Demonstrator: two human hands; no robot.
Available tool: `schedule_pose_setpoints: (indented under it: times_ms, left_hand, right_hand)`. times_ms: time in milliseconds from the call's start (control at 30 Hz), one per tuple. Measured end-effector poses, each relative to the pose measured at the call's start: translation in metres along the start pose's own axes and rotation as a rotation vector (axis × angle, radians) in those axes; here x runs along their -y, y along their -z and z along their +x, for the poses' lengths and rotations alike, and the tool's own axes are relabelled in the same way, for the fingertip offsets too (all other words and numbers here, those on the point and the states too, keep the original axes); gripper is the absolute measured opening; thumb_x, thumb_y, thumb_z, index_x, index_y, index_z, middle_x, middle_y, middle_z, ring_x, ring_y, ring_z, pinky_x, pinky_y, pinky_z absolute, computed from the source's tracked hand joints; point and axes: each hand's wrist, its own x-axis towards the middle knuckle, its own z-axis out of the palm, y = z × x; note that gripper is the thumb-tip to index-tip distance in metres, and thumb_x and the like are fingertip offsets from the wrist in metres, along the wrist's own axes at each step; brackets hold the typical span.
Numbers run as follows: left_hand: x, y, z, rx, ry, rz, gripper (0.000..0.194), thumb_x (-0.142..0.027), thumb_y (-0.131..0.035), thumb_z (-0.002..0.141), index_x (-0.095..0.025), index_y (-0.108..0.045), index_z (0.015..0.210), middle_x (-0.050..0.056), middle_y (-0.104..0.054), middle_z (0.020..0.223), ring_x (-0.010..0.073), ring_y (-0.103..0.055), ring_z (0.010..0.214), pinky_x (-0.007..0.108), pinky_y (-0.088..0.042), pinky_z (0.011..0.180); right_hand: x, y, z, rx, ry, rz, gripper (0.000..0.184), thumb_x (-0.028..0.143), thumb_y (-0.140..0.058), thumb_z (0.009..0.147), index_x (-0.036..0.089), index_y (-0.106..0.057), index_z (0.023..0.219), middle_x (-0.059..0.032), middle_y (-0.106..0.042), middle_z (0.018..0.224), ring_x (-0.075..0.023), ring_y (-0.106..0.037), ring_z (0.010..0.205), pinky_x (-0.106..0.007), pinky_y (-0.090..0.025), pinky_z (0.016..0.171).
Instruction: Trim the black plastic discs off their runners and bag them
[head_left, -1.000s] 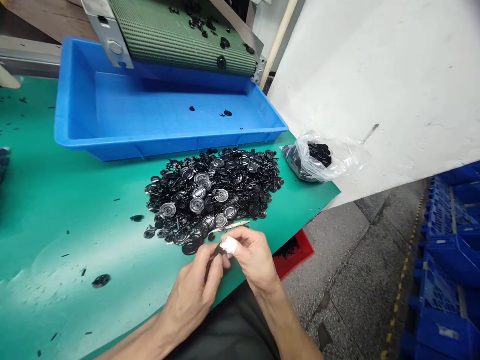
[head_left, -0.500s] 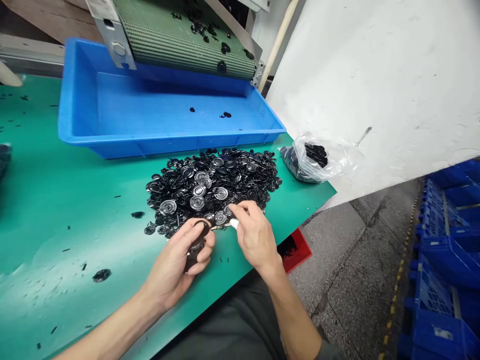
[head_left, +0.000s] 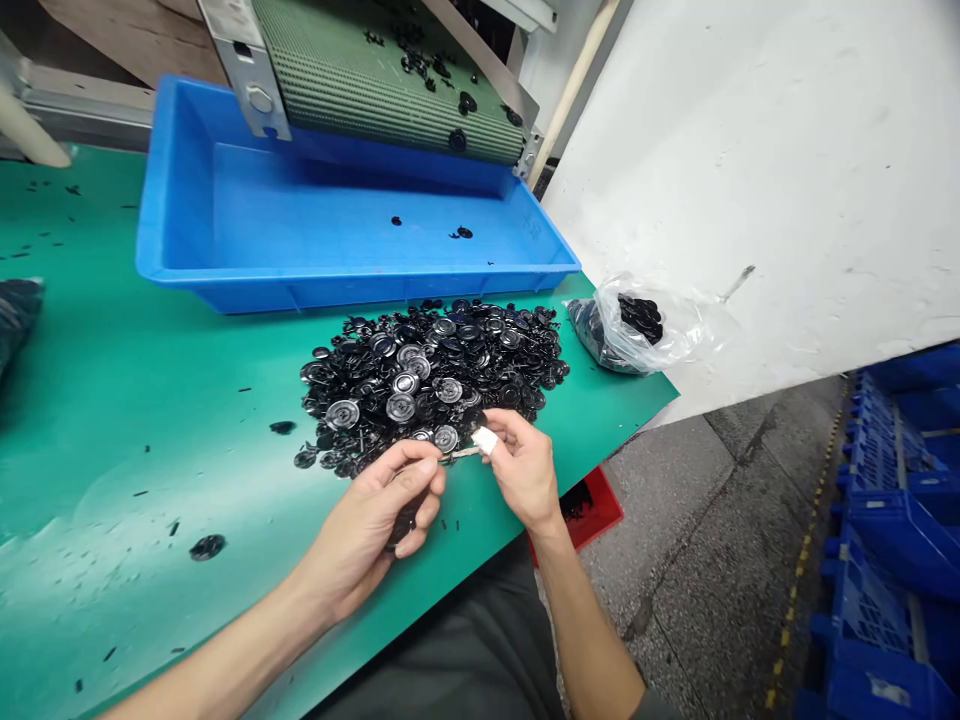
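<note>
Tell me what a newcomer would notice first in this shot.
Probably the big heap of glossy black discs in the middle of the green tabletop, with the left hand and the right hand working at its near edge. Just behind it, the long bright blue tray sits under the end of a green ribbed belt. White wrapping on a right-hand digit also catches the eye.

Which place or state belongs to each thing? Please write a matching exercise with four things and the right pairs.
1. Blue tray
2. Red bin
3. Plastic bag
4. Left hand

A. Open, right of the black pile
B. Curled around dark discs
C. Under the belt's end
D. Lower than the green table

Pairs: 1-C, 2-D, 3-A, 4-B
</note>
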Motion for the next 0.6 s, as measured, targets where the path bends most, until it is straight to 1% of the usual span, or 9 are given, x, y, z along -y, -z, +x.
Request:
schedule_pose_setpoints:
  times_ms: [67,167,267,333,400,500,600]
  left_hand:
    - [0.001,-0.001,0.000,-0.002,-0.001,0.018,0.026,-0.036,-0.078,0.078,-0.020,-0.063,0.092,-0.004,-0.054,0.068,0.0068,-0.041,0.050,0.012,-0.032,0.034]
    - [0.002,-0.001,0.001,0.004,-0.007,0.048,0.025,-0.038,-0.076,0.079,-0.019,-0.064,0.090,-0.003,-0.054,0.068,0.0068,-0.041,0.051,0.012,-0.032,0.034]
    - [0.003,-0.001,0.001,0.000,-0.010,0.074,0.026,-0.041,-0.074,0.082,-0.018,-0.063,0.087,-0.002,-0.054,0.070,0.0063,-0.039,0.051,0.013,-0.033,0.035]
    - [0.002,-0.002,0.000,-0.006,-0.008,0.081,0.027,-0.043,-0.072,0.083,-0.018,-0.063,0.087,-0.002,-0.054,0.070,0.0066,-0.038,0.051,0.013,-0.033,0.035]
    - [0.001,-0.003,0.000,-0.013,-0.010,0.079,0.028,-0.044,-0.072,0.082,-0.018,-0.063,0.088,-0.002,-0.055,0.070,0.0072,-0.038,0.051,0.014,-0.033,0.035]
    - [0.000,-0.005,-0.001,-0.019,-0.014,0.076,0.029,-0.045,-0.072,0.081,-0.019,-0.062,0.088,-0.003,-0.054,0.068,0.0074,-0.038,0.050,0.014,-0.032,0.035]
    - [0.002,-0.005,0.000,-0.007,-0.017,0.091,0.027,-0.044,-0.071,0.083,-0.019,-0.062,0.086,-0.003,-0.054,0.067,0.0073,-0.038,0.049,0.014,-0.032,0.035]
  right_hand:
    - [-0.002,-0.001,0.001,-0.029,0.062,-0.053,0.028,0.019,-0.059,0.084,0.022,-0.071,0.108,0.0003,-0.071,0.084,-0.0120,-0.063,0.066,-0.023,-0.054,0.061]
    - [-0.004,-0.002,0.003,-0.023,0.149,-0.118,0.031,0.013,-0.055,0.084,0.024,-0.074,0.106,-0.0004,-0.072,0.090,-0.0126,-0.066,0.073,-0.023,-0.056,0.067]
    - [-0.004,-0.002,0.003,-0.015,0.168,-0.102,0.033,0.009,-0.054,0.082,0.023,-0.075,0.103,-0.0014,-0.072,0.093,-0.0137,-0.068,0.079,-0.023,-0.058,0.069]
    - [-0.004,-0.001,0.002,-0.004,0.169,-0.088,0.036,0.008,-0.053,0.081,0.023,-0.073,0.106,-0.0025,-0.072,0.097,-0.0144,-0.070,0.083,-0.024,-0.059,0.072]
    - [-0.003,0.002,0.000,0.016,0.202,-0.115,0.041,0.006,-0.050,0.081,0.023,-0.072,0.111,-0.0037,-0.072,0.102,-0.0151,-0.071,0.088,-0.026,-0.060,0.077]
    - [0.002,0.006,-0.004,0.031,0.323,-0.259,0.050,0.001,-0.043,0.082,0.022,-0.068,0.121,-0.0059,-0.071,0.111,-0.0167,-0.070,0.099,-0.032,-0.058,0.091]
    - [0.006,0.010,-0.008,0.009,0.474,-0.459,0.051,0.002,-0.038,0.089,0.019,-0.062,0.129,-0.0108,-0.067,0.122,-0.0196,-0.063,0.116,-0.038,-0.053,0.102]
